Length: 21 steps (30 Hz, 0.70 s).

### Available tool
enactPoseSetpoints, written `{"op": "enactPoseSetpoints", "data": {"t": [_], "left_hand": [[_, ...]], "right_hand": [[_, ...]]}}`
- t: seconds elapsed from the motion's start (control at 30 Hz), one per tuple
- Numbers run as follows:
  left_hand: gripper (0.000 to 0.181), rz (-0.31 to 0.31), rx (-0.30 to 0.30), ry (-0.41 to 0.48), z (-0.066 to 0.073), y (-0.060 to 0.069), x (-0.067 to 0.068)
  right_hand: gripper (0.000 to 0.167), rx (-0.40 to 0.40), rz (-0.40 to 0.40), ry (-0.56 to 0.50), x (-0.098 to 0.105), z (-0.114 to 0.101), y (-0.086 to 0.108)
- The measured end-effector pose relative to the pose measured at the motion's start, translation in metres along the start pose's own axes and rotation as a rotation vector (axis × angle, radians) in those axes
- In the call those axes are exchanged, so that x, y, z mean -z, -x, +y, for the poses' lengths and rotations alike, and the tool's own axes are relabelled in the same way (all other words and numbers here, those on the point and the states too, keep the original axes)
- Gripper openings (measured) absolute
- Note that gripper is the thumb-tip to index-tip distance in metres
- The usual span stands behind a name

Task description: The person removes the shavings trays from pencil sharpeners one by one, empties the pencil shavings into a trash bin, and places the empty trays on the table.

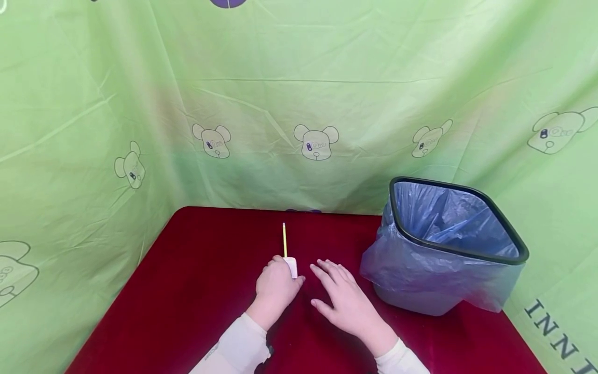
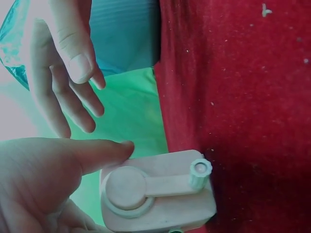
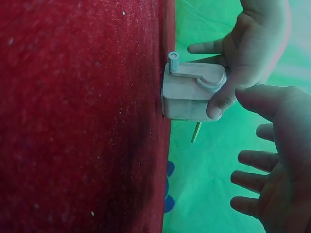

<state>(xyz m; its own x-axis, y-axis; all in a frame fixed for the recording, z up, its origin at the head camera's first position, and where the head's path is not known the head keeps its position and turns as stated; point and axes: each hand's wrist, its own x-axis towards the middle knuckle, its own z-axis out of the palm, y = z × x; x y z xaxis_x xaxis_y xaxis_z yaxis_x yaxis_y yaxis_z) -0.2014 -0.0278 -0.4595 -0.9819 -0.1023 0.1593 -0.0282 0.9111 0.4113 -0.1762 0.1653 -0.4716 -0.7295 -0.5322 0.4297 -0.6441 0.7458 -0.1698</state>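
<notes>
A white hand-crank pencil sharpener (image 1: 291,266) stands on the red cloth, and my left hand (image 1: 276,283) grips it from the side. In the left wrist view its crank arm (image 2: 170,186) and small knob (image 2: 199,174) face the camera, with the thumb along the body's edge. A yellow pencil (image 1: 284,240) sticks out of the sharpener's far side; its inserted end is hidden. To the right, apart from the sharpener, my right hand (image 1: 348,304) hovers with fingers spread and nothing in it. The right wrist view shows the left thumb pressed against the sharpener body (image 3: 187,103).
On the right of the red-covered table (image 1: 201,270) stands a bin (image 1: 420,301) with a black rim (image 1: 467,252) and a blue plastic liner (image 1: 434,265). Green printed fabric (image 1: 261,104) hangs behind and along both sides. Small pale specks lie on the cloth.
</notes>
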Motion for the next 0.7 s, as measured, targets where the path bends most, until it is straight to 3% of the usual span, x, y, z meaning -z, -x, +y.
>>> {"op": "enactPoseSetpoints", "data": {"t": [0.27, 0.7], "left_hand": [[0.078, -0.022, 0.005, -0.003, 0.0039, -0.0017, 0.0016], [0.065, -0.044, 0.013, 0.078, 0.0028, -0.0044, 0.0028]], "right_hand": [[0.073, -0.051, -0.040, -0.008, -0.0013, -0.0014, 0.0017], [0.073, -0.047, -0.011, -0.003, -0.0026, 0.0015, 0.0044]]}}
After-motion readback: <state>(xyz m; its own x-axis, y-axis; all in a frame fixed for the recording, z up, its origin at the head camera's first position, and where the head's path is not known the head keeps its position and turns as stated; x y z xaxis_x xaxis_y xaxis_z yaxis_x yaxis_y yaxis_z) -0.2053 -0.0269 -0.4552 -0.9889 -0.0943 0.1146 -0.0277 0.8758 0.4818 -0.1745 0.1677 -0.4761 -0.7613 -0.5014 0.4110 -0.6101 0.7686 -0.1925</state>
